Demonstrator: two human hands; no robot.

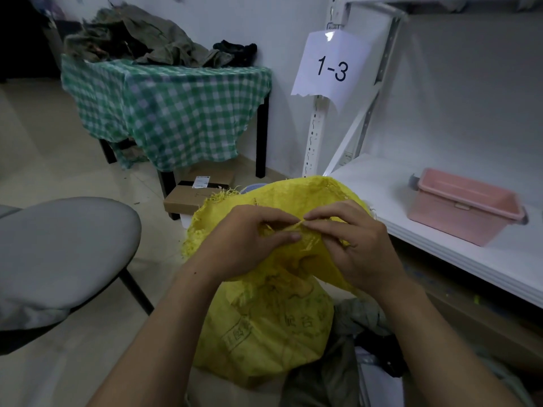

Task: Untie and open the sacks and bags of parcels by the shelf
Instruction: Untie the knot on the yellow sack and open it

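Note:
A yellow woven sack (pixel 264 324) with printed characters stands on the floor in front of me, its frayed top flopping over toward the shelf. My left hand (pixel 249 242) grips the gathered neck of the sack. My right hand (pixel 349 242) pinches a thin yellow tie string (pixel 293 226) at the neck, stretched between the two hands. The knot itself is partly hidden under my fingers.
A white metal shelf (pixel 440 230) on the right bears a pink plastic tub (pixel 467 207) and a paper label "1-3" (pixel 332 69). A grey chair (pixel 61 254) stands left. A table with green checked cloth (pixel 167 113), a cardboard box (pixel 188 195) and grey bags (pixel 352 333) lie around.

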